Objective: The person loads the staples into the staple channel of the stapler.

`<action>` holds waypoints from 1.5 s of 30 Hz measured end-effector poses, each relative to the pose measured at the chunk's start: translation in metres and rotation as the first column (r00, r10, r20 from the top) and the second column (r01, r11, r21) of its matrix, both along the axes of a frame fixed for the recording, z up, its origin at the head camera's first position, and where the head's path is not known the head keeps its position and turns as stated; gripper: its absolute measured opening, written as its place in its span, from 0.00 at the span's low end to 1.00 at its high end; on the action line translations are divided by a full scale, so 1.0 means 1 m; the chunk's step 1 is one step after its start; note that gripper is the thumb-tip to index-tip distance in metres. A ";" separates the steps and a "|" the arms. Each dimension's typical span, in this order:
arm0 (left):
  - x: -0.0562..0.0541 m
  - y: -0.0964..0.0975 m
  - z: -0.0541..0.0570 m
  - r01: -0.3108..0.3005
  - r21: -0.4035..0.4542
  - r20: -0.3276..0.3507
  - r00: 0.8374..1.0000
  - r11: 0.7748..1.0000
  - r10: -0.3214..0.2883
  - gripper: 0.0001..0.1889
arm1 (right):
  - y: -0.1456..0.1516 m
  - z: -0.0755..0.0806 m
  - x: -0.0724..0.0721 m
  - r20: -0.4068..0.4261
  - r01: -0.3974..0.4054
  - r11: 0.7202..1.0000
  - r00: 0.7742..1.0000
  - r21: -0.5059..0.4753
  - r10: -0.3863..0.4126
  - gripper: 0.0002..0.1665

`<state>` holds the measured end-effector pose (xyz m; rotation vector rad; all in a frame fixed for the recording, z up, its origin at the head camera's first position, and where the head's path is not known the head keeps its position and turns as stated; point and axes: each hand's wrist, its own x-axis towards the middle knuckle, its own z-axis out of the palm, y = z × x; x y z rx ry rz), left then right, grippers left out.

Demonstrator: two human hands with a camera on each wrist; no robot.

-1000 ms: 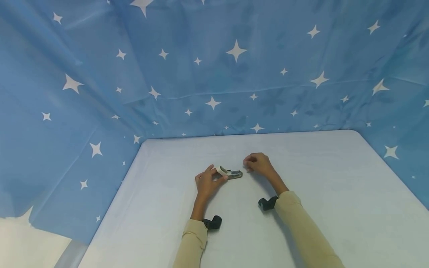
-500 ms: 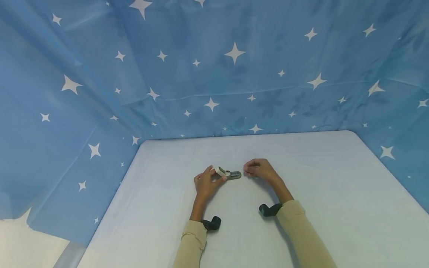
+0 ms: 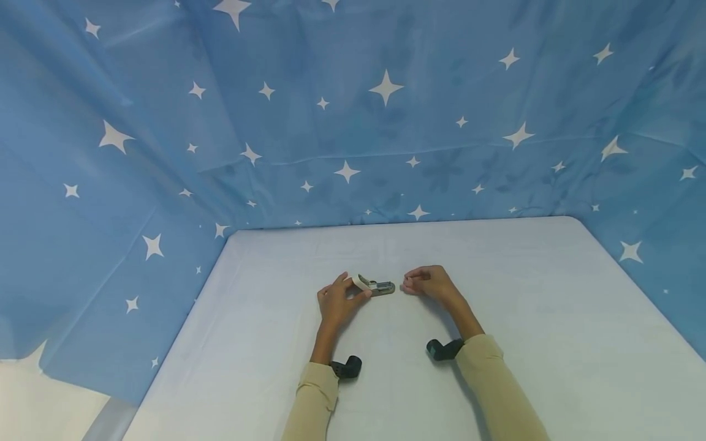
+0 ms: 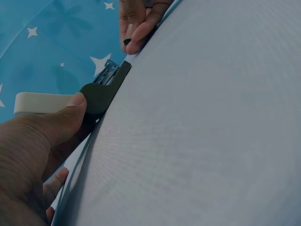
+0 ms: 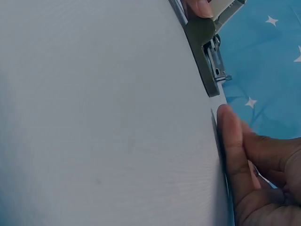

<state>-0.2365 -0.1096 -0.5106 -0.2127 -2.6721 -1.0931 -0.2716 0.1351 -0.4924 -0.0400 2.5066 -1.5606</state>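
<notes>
A small stapler (image 3: 382, 288) lies on the white table with its cream top (image 4: 44, 102) swung up and its dark green base (image 5: 202, 56) flat. Its metal magazine (image 5: 216, 61) is exposed and points to the right. My left hand (image 3: 335, 304) grips the hinge end from the left, thumb against the side of the base. Just beyond the stapler's front end, my right hand (image 3: 432, 284) is low over the table, thumb and fingers pinched together. A tiny dark piece (image 4: 127, 42) shows between those fingertips in the left wrist view; its kind is too small to tell.
The white-covered table (image 3: 397, 367) stretches around both hands. A blue curtain with white stars (image 3: 309, 122) hangs behind it and along both sides. Black wrist cameras sit at both cuffs (image 3: 347, 367).
My right hand has come down and nearer to me, its fingers drawing together beside the stapler's front end. My left hand still holds the open stapler in place.
</notes>
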 end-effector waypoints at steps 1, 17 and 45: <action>0.000 0.000 0.000 0.000 0.000 -0.001 1.000 1.000 0.000 0.17 | 0.000 -0.001 0.000 -0.003 0.001 1.000 1.000 0.004 -0.001 0.14; -0.003 0.000 0.002 -0.008 0.008 0.020 1.000 1.000 0.007 0.17 | -0.008 0.002 0.006 -0.213 -0.021 0.999 0.977 0.038 0.029 0.10; -0.002 -0.001 -0.003 -0.015 -0.032 -0.006 1.000 0.999 0.015 0.18 | -0.044 0.011 0.005 -0.362 -0.136 0.882 0.876 0.451 0.319 0.05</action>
